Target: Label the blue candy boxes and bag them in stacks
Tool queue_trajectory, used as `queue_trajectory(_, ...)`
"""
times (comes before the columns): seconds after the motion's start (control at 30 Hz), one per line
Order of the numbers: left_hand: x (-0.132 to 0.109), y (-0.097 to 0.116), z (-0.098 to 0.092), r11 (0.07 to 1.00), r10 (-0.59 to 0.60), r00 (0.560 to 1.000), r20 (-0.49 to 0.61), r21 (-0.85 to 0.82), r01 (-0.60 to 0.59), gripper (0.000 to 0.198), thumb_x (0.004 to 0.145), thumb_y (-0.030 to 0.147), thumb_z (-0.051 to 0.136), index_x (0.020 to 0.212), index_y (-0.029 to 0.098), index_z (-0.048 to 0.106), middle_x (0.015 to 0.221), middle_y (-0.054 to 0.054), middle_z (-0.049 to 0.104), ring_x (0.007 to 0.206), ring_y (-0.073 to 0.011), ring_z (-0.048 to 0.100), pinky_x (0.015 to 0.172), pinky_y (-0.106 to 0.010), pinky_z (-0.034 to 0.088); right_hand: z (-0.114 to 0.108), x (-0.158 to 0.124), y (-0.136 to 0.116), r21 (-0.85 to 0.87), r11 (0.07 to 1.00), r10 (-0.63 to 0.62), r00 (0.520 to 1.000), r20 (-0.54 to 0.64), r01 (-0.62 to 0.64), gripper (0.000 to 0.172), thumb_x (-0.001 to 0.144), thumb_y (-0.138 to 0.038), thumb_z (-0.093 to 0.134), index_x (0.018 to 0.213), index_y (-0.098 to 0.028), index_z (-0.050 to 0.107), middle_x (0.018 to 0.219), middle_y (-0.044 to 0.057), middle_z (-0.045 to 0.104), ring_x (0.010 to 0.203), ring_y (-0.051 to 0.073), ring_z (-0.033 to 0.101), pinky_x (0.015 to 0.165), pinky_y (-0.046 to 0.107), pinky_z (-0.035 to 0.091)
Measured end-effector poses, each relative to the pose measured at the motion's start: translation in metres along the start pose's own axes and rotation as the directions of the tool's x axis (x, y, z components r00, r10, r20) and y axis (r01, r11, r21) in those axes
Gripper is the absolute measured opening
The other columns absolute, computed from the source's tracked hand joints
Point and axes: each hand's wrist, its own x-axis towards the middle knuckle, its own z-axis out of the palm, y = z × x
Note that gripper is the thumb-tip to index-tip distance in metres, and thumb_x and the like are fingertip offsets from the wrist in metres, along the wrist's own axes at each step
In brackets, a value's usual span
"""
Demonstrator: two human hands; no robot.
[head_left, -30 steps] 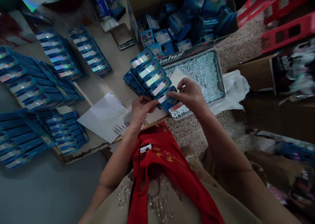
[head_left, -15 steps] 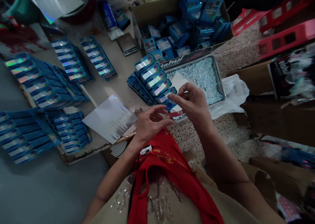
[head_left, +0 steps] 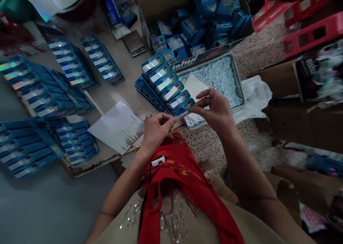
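Between the hands (head_left: 157, 127) (head_left: 214, 110), one indistinct strip (head_left: 183, 114)

Deep blue on the rectangular cardboard boxes (head_left: 166, 83), rainbow-silver bands across each. Same sheen on the thin sticker strip (head_left: 183, 114). Pale blue-white for small pellets (head_left: 221, 76) in the grey metal tray (head_left: 239, 83). Red, gold-printed cloth apron (head_left: 187, 179).

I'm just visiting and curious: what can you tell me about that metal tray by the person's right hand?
The metal tray is shallow, rectangular and silvery, lying flat on the speckled floor. Small pale blue-white pellets fill it; a white sheet lies on them at the left. A row of blue boxes borders its left edge, a clear plastic bag its right. The right hand, pinching a strip, hovers over its near corner.
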Motion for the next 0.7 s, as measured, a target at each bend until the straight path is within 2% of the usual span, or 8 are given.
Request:
queue_trajectory(0.1,0.006,0.001,0.001,0.999,-0.034,0.999,-0.037,0.027,0.035,0.025,0.080,0.041,0.080,0.071,0.019,0.070,0.058,0.000,0.068,0.049,-0.0111,0.059,0.049,-0.023,0.046,0.008,0.006,0.000,-0.067,0.997,-0.038,0.999,-0.025,0.036,0.036,0.075,-0.034,0.086,0.093,-0.027,0.055,0.073,-0.004,0.071,0.066,0.017,0.067,0.065,0.036,0.050)
queue_trajectory(0.23,0.015,-0.004,0.003,0.999,-0.044,0.998,-0.035,0.012,0.044,0.027,0.079,0.043,0.080,0.071,0.019,0.070,0.059,-0.001,0.068,0.050,-0.0117,0.060,0.051,-0.024,0.046,0.013,0.016,0.008,-0.133,0.989,-0.076,0.997,-0.024,0.072,0.036,0.078,-0.036,0.083,0.095,-0.027,0.052,0.074,-0.005,0.070,0.065,0.016,0.064,0.067,0.037,0.049)
queue_trajectory(0.37,0.031,-0.025,0.009,0.997,-0.060,0.998,-0.027,-0.047,0.058,0.032,0.077,0.048,0.081,0.073,0.019,0.070,0.062,-0.001,0.068,0.054,-0.0138,0.062,0.055,-0.026,0.048,0.015,0.023,0.024,-0.181,0.977,-0.125,0.990,-0.062,0.112,0.040,0.074,-0.037,0.083,0.095,-0.027,0.050,0.080,-0.004,0.066,0.071,0.016,0.060,0.069,0.037,0.050)
queue_trajectory(0.47,0.040,-0.048,0.020,0.994,-0.036,0.995,-0.089,-0.110,0.026,0.030,0.078,0.048,0.079,0.075,0.020,0.070,0.067,-0.001,0.069,0.062,-0.0148,0.065,0.062,-0.026,0.050,0.017,0.024,0.037,-0.161,0.981,-0.129,0.985,-0.116,0.110,0.049,0.067,-0.040,0.088,0.099,-0.026,0.053,0.094,0.000,0.064,0.084,0.018,0.061,0.074,0.037,0.051)
queue_trajectory(0.6,0.042,-0.073,0.029,0.976,-0.003,0.974,-0.228,-0.215,-0.047,0.031,0.083,0.050,0.076,0.079,0.020,0.067,0.072,0.000,0.068,0.067,-0.0142,0.063,0.066,-0.026,0.051,0.017,0.018,0.048,0.121,0.993,0.003,0.997,0.079,-0.013,0.053,0.074,-0.047,0.084,0.115,-0.027,0.056,0.102,0.002,0.066,0.094,0.019,0.065,0.078,0.036,0.056)
queue_trajectory(0.7,0.042,-0.079,0.021,0.971,-0.007,0.918,-0.396,-0.222,-0.089,0.035,0.087,0.055,0.073,0.089,0.021,0.066,0.081,-0.001,0.068,0.071,-0.0144,0.064,0.067,-0.027,0.053,0.006,0.021,0.051,0.210,0.972,0.044,0.961,0.271,-0.104,0.051,0.079,-0.049,0.083,0.120,-0.028,0.060,0.108,0.004,0.071,0.103,0.022,0.068,0.090,0.041,0.059)
